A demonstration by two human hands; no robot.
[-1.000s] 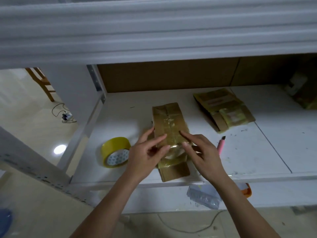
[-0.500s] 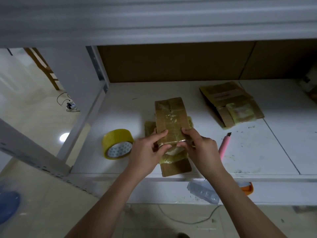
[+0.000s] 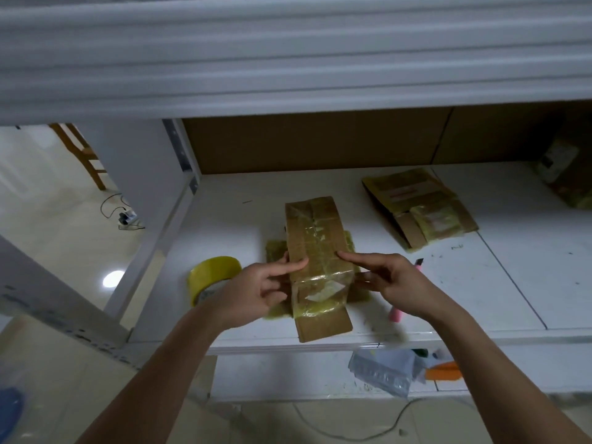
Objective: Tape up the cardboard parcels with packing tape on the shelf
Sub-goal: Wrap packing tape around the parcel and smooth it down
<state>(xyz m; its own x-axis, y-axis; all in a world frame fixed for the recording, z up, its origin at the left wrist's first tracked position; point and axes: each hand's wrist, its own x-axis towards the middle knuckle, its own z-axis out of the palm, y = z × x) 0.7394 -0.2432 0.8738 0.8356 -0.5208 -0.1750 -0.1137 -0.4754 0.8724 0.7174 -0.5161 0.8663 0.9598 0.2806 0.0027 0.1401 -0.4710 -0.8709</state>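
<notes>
While both index fingers press on top of a taped cardboard parcel at the white shelf's front edge, the left hand and right hand keep a loose grip, clasping nothing. Yellow packing tape sits left; a pink cutter right; another parcel behind.

White metal shelf, upper tier across the top of view, brown backboard behind it. Left of the shelf: glossy cream tile floor with a round light reflection, a wooden chair further back, a cable and plug on the tiles. Below the shelf: lower white tier, cable on the floor.
</notes>
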